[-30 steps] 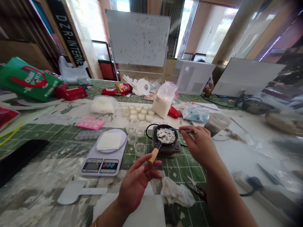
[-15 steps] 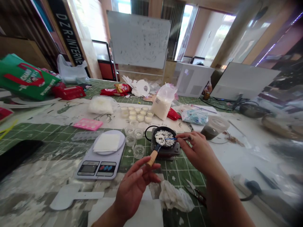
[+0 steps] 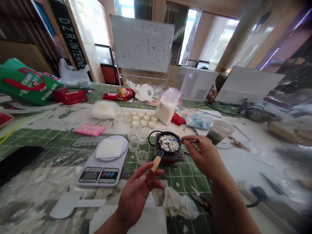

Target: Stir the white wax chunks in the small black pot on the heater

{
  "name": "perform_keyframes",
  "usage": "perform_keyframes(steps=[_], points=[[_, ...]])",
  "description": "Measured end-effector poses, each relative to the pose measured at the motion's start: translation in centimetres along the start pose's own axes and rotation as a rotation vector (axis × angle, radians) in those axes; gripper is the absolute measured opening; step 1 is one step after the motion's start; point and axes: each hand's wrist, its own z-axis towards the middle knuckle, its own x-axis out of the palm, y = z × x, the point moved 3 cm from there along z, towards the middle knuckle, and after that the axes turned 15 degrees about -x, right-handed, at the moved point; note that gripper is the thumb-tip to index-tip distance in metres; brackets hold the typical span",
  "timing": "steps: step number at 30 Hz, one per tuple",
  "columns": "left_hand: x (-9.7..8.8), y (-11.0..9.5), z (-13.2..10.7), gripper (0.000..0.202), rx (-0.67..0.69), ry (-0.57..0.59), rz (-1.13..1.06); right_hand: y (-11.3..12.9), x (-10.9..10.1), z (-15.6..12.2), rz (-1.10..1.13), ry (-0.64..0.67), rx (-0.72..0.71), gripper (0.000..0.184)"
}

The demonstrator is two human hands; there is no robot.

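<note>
A small black frying pan (image 3: 163, 151) rests on a dark hot plate (image 3: 170, 159) in the middle of the table. White flakes or chips (image 3: 172, 146) fill it. My left hand (image 3: 136, 195) has its fingers round the end of the pan's wooden handle. From the right, my right hand (image 3: 204, 154) pinches a thin stick (image 3: 175, 140) whose blue end reaches into the white pieces. Left of the pan are empty clear cups (image 3: 142, 157), with several filled cups (image 3: 143, 123) behind them. A bag of white flakes (image 3: 167, 110) stands behind the pan.
A kitchen scale (image 3: 103, 162) bearing white paper stands on the left, with a white spatula (image 3: 65, 204) in front. Near my right forearm lie scissors (image 3: 198, 196) and a crumpled cloth or tissue (image 3: 179, 203). A plastic tub (image 3: 220, 130) stands right of the pan.
The blue end of the stick has shifted slightly among the white pieces, and a clump of them looks spread out now. My left hand keeps its hold on the handle.
</note>
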Motion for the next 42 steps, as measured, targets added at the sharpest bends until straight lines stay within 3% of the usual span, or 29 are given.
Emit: perform_keyframes(steps=[3,7,11,16,18,20,26,29,34,38,42], points=[[0.0,0.0,0.0,0.034,0.009,0.004,0.007,0.1,0.1,-0.1,-0.046,0.036,-0.007,0.021],[0.0,0.1,0.0,0.035,0.013,0.008,0.009,0.5,0.3,0.1,-0.004,-0.019,-0.016,0.022],[0.1,0.0,-0.1,0.035,0.009,0.005,0.007,0.6,1.2,0.4,0.086,0.113,-0.003,0.022],[0.1,0.0,-0.2,0.035,0.004,0.008,0.007,0.2,1.2,0.6,0.077,0.014,0.013,0.024],[0.1,0.0,-0.2,0.035,0.004,0.007,0.012,-0.1,1.3,0.6,0.077,0.051,0.015,0.025],[0.1,0.0,-0.2,0.035,0.009,0.004,0.014,-0.5,1.1,0.4,0.056,0.087,0.026,0.025],[0.0,0.1,-0.1,0.034,0.003,0.012,0.013,-1.1,-0.4,-0.2,-0.064,0.033,0.064,0.025],[0.1,0.2,-0.2,0.034,0.001,0.013,0.014,-0.6,-0.4,-0.3,0.02,0.106,0.047,0.024],[0.1,0.1,-0.2,0.034,0.002,0.015,0.004,-0.2,-1.2,-0.6,0.011,0.045,0.041,0.025],[0.1,0.1,-0.1,0.035,0.003,0.02,0.003,-0.2,-0.9,-0.6,0.017,0.13,0.019,0.025],[0.1,0.1,-0.1,0.035,0.013,0.023,0.001,-0.1,-0.7,-0.6,0.024,0.082,0.043,0.023]])
